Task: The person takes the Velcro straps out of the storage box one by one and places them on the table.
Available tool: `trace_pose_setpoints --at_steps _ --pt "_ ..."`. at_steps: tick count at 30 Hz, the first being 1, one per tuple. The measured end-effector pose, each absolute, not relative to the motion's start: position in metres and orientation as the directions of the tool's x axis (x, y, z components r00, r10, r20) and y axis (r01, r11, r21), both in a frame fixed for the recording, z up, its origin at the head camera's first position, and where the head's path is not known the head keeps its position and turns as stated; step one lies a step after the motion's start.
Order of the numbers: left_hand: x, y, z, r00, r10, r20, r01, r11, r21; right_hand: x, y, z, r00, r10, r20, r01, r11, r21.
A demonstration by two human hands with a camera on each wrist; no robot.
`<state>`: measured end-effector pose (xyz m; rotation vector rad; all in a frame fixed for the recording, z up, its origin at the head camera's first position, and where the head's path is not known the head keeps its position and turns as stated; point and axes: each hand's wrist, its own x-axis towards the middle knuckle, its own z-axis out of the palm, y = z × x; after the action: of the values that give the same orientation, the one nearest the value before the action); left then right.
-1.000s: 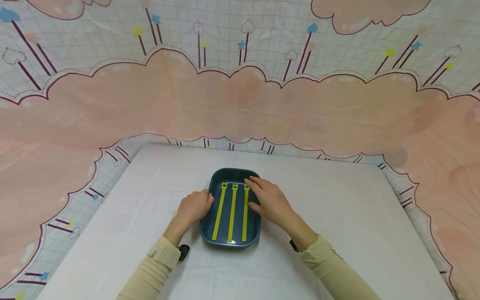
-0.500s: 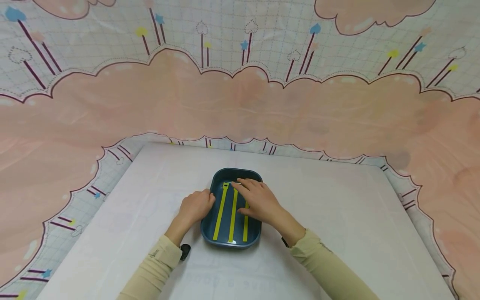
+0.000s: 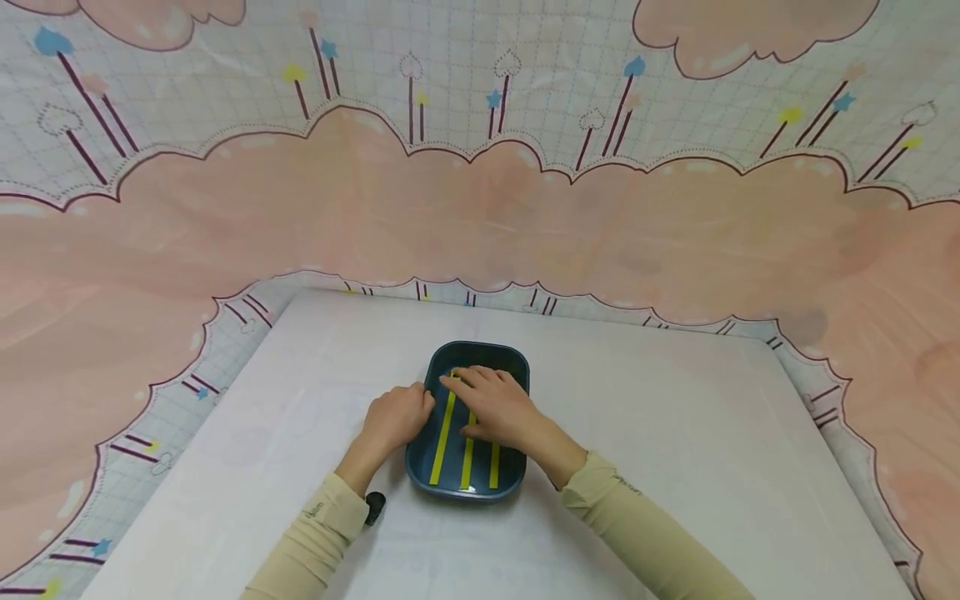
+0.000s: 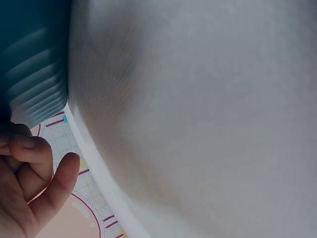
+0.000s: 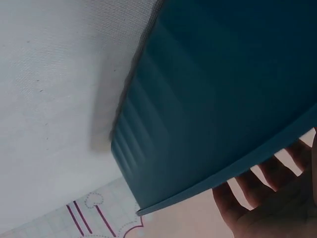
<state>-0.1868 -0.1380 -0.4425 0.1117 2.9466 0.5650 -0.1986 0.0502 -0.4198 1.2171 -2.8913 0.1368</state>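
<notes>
No text can be read. The left sleeve carries a small printed mark near the cuff, and the right sleeve another, lower middle of the head view, both too small to make out.

I count one dark blue tray, centre of the head frame. Three yellow straps lie in it, side by side. Two hands in view: left hand, right hand. One white surface.

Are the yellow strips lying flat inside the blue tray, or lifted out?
Inside, flat: three yellow strips lie side by side on the blue tray's floor.
</notes>
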Motion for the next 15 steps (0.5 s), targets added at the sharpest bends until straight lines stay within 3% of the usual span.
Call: trace_pose_setpoints --at_steps 15 --pt "-0.184 -0.137 -0.442 -0.991 0.102 -0.081 0.069 0.94 0.333 -0.202 0.037 -0.427 -0.684 -0.726 -0.066 -0.725 0.687 -0.038"
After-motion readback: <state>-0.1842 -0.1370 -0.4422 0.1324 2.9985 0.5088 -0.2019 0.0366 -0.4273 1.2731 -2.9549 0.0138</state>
